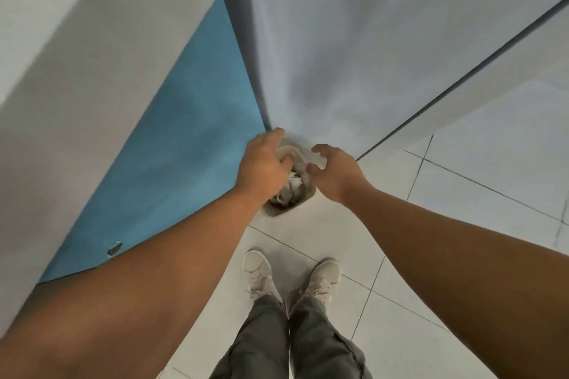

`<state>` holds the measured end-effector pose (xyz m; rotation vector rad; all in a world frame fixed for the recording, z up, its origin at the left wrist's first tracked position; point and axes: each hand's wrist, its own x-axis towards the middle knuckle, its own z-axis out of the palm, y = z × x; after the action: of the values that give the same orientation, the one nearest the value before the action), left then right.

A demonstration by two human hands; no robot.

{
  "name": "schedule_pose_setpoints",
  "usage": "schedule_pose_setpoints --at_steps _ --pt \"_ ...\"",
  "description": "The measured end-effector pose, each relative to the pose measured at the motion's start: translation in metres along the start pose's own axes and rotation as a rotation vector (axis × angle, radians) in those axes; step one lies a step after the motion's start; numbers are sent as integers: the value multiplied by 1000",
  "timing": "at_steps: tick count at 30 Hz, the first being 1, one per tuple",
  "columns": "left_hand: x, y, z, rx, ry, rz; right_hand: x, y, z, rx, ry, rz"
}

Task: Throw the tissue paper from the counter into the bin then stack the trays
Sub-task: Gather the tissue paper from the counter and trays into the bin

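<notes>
1. A big white wall (385,40) stands in front of you. A blue panel (184,148) runs down on your left.
2. The floor (480,200) has pale tiles with thin dark lines.
3. Your two bare arms reach down and forward. Your grey trousers (261,341) and pale shoes (258,274) show below them.
4. Your left hand (263,168) is over the left side of the bin (277,211). Your right hand (337,174) is over its right side. The fingers on both hands are bent, but it is too blurry to tell if they hold anything.
5. The small bin sits on the floor in the corner, close to the wall.
6. The tissue paper (292,188) lies scrunched up inside the bin, between your hands.
7. A tiny metal piece (115,248) sits on the blue panel.
</notes>
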<state>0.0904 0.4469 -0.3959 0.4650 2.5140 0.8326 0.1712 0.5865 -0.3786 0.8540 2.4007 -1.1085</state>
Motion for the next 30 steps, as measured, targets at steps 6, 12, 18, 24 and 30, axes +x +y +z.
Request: schedule_pose_setpoints --at_steps 6,12,18,24,30 --pt "-41 122 -109 60 168 149 -80 -69 -98 -27 105 -176" --pt "-85 216 -228 124 379 292 -143 -150 -181 -11 234 -415" --pt "-124 255 -310 148 568 314 -183 -233 -242 -53 316 -653" --pt "-156 251 -355 158 716 264 -210 -287 -257 -119 340 -803" --pt "-185 205 -395 168 755 208 -227 -318 -233 -177 312 -901"
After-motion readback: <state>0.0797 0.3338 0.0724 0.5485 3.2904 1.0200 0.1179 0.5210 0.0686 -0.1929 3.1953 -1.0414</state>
